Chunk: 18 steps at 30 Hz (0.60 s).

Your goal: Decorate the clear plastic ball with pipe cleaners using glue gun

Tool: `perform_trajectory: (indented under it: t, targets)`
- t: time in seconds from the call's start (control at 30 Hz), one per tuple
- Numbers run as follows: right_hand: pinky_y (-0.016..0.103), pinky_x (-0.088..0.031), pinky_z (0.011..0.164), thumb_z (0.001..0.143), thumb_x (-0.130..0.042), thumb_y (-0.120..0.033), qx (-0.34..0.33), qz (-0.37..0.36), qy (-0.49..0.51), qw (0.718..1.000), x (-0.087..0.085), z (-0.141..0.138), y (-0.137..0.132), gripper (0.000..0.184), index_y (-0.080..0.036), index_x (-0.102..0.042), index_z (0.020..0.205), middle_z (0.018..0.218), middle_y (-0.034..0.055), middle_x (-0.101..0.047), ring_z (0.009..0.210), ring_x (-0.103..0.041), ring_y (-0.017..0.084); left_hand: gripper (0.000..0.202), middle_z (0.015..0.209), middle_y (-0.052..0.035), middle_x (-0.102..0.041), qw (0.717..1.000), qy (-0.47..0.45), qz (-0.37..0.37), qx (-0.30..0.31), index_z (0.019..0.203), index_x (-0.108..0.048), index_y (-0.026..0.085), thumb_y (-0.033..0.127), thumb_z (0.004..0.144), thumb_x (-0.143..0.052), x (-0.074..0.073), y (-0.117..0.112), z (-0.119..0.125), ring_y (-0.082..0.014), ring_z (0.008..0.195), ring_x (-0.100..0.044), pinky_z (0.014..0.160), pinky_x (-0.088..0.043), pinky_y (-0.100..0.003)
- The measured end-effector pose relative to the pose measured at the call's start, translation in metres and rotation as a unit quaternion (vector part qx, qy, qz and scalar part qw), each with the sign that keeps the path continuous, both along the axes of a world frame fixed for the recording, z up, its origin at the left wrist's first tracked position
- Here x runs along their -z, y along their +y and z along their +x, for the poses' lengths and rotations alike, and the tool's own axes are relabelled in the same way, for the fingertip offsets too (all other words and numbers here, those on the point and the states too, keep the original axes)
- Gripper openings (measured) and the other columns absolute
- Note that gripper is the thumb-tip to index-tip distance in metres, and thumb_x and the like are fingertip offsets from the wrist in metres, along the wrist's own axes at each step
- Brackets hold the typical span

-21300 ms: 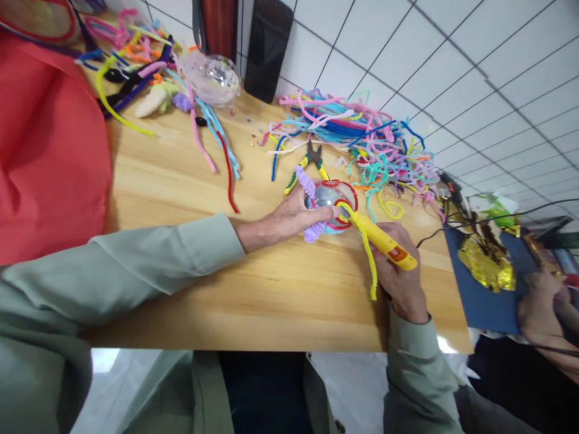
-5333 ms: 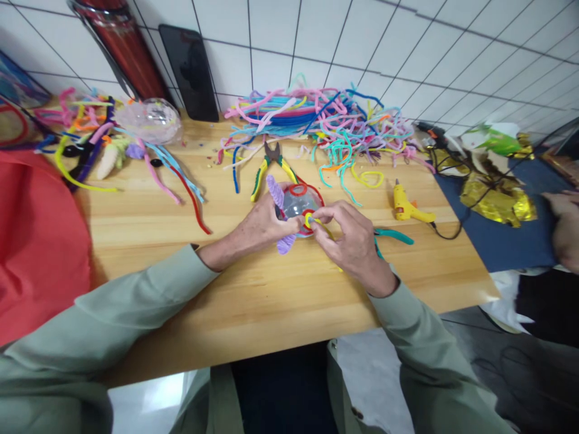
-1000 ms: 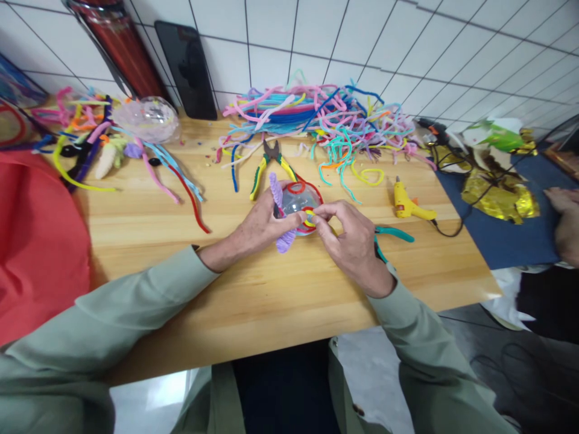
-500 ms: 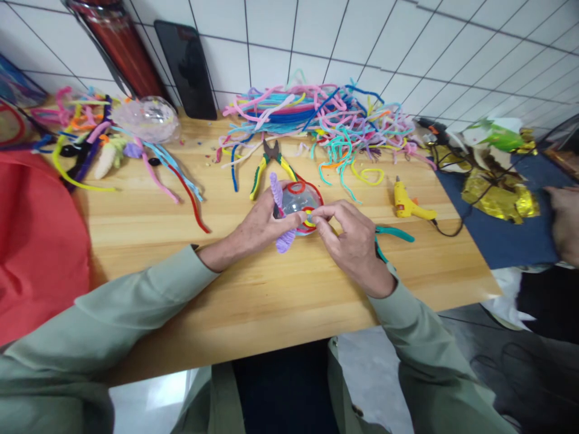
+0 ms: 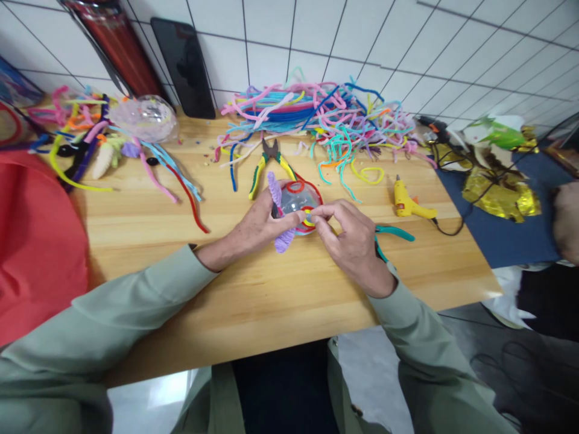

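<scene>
Centrally, item one: clear dome (image 5: 296, 202), ringed with red pipe cleaner and resting on the wooden table (image 5: 271, 301). A purple coil (image 5: 274, 188) curves round its left flank, its long axis running from far to near.

Item two: yellow loop (image 5: 309, 218), small, set against the dome's near-right rim.

Left hand (image 5: 260, 223): comes in from the dome's near left, fingers curled about its side and the coil, clasping it steady.

Right hand (image 5: 350, 241): comes in from the dome's near right, thumb and forefinger closed in a pinch on the yellow loop, other fingers loosely bent. Both hands touch the work; the right is nearer the loop, which lies between the two sets of fingertips.

Beyond the dome: yellow-green pliers (image 5: 269, 166), just behind it, then a heap of pipe cleaners (image 5: 325, 120) against the tiled wall.

Right of the dome: yellow glue gun (image 5: 407, 205), corded, well apart; a teal piece (image 5: 393, 232) just past the right hand.

Far left of the dome: second clear ball (image 5: 142, 117) among loose strands.

Far right of the dome: another person's hand (image 5: 567, 220) at the frame edge.
</scene>
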State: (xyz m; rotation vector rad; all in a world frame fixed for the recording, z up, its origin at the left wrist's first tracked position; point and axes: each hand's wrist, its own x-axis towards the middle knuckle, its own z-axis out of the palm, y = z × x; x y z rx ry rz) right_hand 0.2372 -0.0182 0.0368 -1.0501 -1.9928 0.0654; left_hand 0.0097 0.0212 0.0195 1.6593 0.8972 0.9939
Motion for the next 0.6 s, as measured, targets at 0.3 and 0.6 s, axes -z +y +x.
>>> perform_trajectory:
  t: [0.3,0.6]
  targets:
    - [0.038,-0.062,0.083,0.109,-0.068,-0.017,0.010,-0.012,-0.003,1.000,-0.0003,-0.0009,0.0003,0.016,-0.028,-0.076,0.101,0.094,0.0019,-0.085,0.089,-0.080,0.022,0.069,0.147,-0.0151,-0.076,1.000,-0.005,-0.017,0.012,0.153,-0.058,0.022,0.060,0.101,-0.083,0.0019,-0.0001,-0.0028,-0.0341,0.138,-0.072,0.125,-0.058,-0.057]
    - [0.036,-0.060,0.080,0.107,-0.070,-0.011,-0.002,0.023,0.007,1.000,0.0004,-0.0025,0.0011,0.016,-0.027,-0.074,0.103,0.092,0.0011,-0.083,0.087,-0.079,0.021,0.070,0.146,-0.0158,-0.075,1.000,0.002,-0.020,0.004,0.152,-0.058,0.021,0.060,0.099,-0.083,-0.0014,0.0003,-0.0034,-0.0333,0.131,-0.073,0.118,-0.061,-0.054]
